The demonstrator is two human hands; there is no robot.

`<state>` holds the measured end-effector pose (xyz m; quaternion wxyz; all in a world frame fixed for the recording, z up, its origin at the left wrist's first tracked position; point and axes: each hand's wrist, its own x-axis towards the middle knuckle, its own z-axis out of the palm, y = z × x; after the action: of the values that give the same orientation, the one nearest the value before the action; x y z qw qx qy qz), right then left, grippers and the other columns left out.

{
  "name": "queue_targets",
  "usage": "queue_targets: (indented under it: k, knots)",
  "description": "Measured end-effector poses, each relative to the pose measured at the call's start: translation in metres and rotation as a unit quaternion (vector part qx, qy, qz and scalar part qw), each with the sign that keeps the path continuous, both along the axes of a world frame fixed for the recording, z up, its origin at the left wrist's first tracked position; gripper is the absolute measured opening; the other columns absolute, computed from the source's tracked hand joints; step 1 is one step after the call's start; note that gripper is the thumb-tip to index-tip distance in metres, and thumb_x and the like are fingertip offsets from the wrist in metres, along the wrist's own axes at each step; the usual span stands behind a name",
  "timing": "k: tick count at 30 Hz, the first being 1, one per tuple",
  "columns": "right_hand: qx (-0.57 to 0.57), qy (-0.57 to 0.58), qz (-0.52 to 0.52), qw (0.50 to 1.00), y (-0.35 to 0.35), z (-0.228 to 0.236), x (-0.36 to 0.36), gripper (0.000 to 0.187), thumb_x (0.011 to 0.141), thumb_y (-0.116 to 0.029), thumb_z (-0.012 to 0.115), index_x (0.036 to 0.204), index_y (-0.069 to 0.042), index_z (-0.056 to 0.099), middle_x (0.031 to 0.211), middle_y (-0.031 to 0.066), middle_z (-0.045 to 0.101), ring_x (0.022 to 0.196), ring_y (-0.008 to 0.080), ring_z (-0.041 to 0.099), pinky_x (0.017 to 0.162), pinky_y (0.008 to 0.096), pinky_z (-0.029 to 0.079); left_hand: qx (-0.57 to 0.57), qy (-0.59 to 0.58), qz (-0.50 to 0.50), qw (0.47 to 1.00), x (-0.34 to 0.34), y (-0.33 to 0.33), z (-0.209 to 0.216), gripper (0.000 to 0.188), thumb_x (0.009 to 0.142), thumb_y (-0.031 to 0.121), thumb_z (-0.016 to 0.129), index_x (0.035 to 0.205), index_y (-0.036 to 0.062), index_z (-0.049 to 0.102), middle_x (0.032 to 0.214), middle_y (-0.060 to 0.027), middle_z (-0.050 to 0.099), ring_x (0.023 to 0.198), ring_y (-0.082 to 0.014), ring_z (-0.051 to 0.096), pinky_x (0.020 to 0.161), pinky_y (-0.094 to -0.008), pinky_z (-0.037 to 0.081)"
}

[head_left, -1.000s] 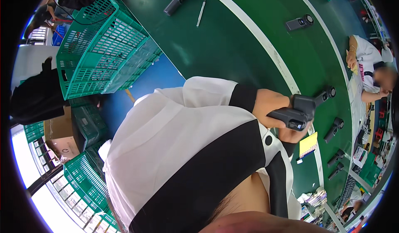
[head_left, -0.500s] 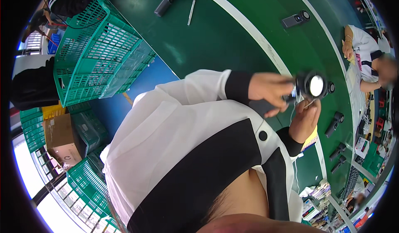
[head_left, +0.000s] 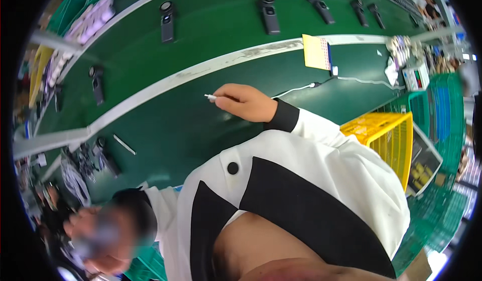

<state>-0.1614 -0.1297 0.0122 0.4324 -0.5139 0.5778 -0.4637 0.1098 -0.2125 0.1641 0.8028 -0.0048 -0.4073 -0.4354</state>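
Observation:
My right hand is over the near strip of the green table, its thumb and fingers pinching a small white cable plug. A white cable shows on the other side of this hand. My left hand is far out at the lower left, its fingers curled round a smeared dark grey thing whose kind I cannot make out. A thin white stick lies on the table between the two hands. Beside it is a dark handheld device with a round head.
Several dark handheld devices, one of them with a small screen, lie spaced along the far green strip. A yellow sheet rests on the white divider. At my right stands a yellow crate; a small white box is behind it.
The view has swung round. Earlier both hands were together at a dark device with a bright round face; now they are apart, the left far out to the side, the right holding the plug.

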Motion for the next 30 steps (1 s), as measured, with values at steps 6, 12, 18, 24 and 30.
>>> queue_targets:
  k: [6,12,18,24,30]
  knots:
    - [0.020,-0.016,-0.038,0.999,0.009,0.005,-0.008,0.023,0.087,-0.025,0.052,0.090,-0.003,0.057,0.078,0.0060,0.055,0.070,0.0153,0.051,0.064,0.0274,0.042,0.020,-0.138,-0.173,0.975,-0.016,0.000,0.018,0.037,0.069,0.036,0.059,0.085,0.0084,0.038,0.079,-0.0095,0.033,0.066,-0.0175,0.036,0.064,-0.0322,0.032]
    - [0.006,0.000,-0.069,0.998,0.009,0.006,-0.012,0.021,0.086,-0.023,0.053,0.087,-0.003,0.056,0.072,0.0042,0.053,0.065,0.0129,0.048,0.059,0.0265,0.040,0.133,-0.128,-0.173,0.967,-0.051,0.002,-0.006,0.031,0.077,0.016,0.053,0.101,-0.0015,0.042,0.083,-0.0138,0.041,0.067,-0.0233,0.043,0.053,-0.0292,0.038]
    - [0.028,0.025,-0.072,0.997,0.007,0.021,-0.014,0.019,0.088,-0.022,0.054,0.087,-0.004,0.056,0.067,-0.0019,0.047,0.061,0.0053,0.041,0.055,0.0226,0.037,0.347,-0.409,-0.398,0.744,-0.102,-0.011,-0.091,0.026,0.088,0.012,0.040,0.107,-0.0050,0.045,0.082,-0.0150,0.057,0.069,-0.0199,0.057,0.064,-0.0300,0.049]
    - [-0.036,-0.247,-0.007,0.968,0.009,0.037,-0.003,0.023,0.090,-0.022,0.051,0.078,-0.002,0.053,0.069,0.0030,0.057,0.056,0.0100,0.046,0.055,0.0255,0.038,0.315,-0.388,-0.522,0.691,-0.117,-0.002,-0.110,0.032,0.087,0.012,0.037,0.116,-0.0008,0.035,0.078,-0.0161,0.056,0.061,-0.0218,0.056,0.059,-0.0295,0.049]
    - [-0.038,-0.083,0.028,0.995,0.017,0.042,-0.016,0.023,0.089,-0.023,0.052,0.077,-0.002,0.054,0.067,0.0019,0.055,0.056,0.0091,0.043,0.053,0.0244,0.036,0.286,-0.374,-0.569,0.674,-0.113,-0.004,-0.109,0.041,0.085,0.014,0.037,0.123,0.0001,0.029,0.078,-0.0170,0.055,0.061,-0.0234,0.057,0.059,-0.0319,0.049]
